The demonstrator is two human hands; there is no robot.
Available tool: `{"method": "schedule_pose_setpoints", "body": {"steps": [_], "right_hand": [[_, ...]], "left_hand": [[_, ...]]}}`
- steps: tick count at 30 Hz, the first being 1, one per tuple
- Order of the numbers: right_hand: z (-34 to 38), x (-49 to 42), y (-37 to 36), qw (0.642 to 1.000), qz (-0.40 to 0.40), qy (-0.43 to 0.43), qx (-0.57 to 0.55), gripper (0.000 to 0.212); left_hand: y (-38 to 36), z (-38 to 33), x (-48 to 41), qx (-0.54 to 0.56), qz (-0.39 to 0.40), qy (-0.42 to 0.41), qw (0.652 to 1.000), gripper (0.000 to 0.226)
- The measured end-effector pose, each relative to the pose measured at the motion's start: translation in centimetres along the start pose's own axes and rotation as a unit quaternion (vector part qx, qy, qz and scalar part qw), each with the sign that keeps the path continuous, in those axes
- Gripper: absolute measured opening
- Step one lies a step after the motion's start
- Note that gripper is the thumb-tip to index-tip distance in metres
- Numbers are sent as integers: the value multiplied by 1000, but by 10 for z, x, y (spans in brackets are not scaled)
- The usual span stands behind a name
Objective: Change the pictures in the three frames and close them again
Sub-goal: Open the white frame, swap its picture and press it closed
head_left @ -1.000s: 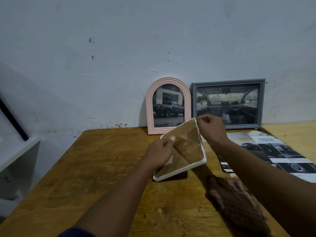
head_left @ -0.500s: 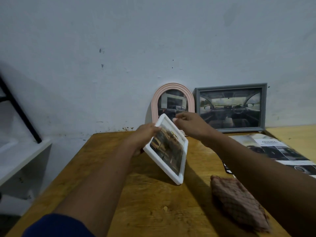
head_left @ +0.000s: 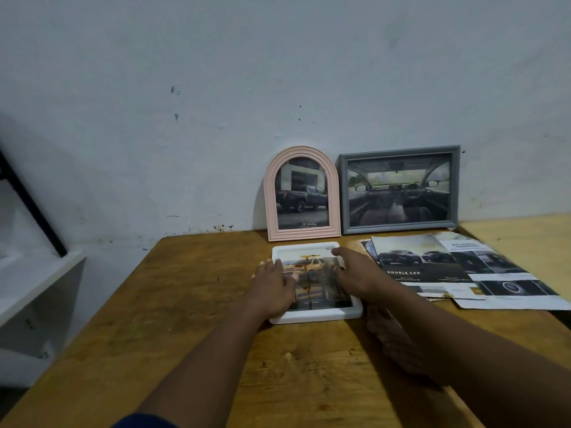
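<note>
Hands: both mine, both on the white frame, neither gripping it.
Left hand: palm down over the frame's left edge, fingers straight and spread, thumb on the picture.
Right hand: palm down on the frame's right side, fingers loosely extended toward the far rim.
Contact: can't tell whether I'm pressing or only touching.
White frame: flat on the tabletop, face up, picture of a yellow car inside, just in front of the pink frame.
Pink frame: arched, upright against the wall, shows a dark pickup.
Grey frame: just right of pink, also leaning on the wall, shows a car interior.
Brochures: fanned flat, right of the white frame.
Cloth: checked, partly under my right forearm.
Shelf: white, left of the tabletop.
</note>
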State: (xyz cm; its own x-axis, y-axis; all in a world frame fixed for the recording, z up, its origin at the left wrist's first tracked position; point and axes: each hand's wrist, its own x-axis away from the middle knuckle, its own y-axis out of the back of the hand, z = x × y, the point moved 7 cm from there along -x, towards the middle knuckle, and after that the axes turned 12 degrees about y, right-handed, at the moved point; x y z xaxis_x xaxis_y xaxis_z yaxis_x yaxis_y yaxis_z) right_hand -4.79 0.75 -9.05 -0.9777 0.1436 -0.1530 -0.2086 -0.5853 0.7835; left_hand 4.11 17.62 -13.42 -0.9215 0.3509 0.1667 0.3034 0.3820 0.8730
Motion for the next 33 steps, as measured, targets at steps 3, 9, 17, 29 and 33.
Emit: {"method": "schedule_pose_setpoints", "body": {"steps": [3,9,17,29,33], "right_hand": [[-1,11,12,1000,6,-6,24,49],[-12,56,25,994,41,-5,98,38],[-4,130,26,990,24,71,118,37],[-8,85,56,989,-136,28,-43,15],[15,22,69,991,-116,47,-39,15]], "left_hand": [[-1,6,2,-26,-3,2,1000,71],[-7,9,31,-76,-14,-19,997,69],[-10,12,58,-100,-19,-19,995,73],[9,4,36,-45,-57,-28,997,67],[19,3,11,3,-82,-39,996,63]]}}
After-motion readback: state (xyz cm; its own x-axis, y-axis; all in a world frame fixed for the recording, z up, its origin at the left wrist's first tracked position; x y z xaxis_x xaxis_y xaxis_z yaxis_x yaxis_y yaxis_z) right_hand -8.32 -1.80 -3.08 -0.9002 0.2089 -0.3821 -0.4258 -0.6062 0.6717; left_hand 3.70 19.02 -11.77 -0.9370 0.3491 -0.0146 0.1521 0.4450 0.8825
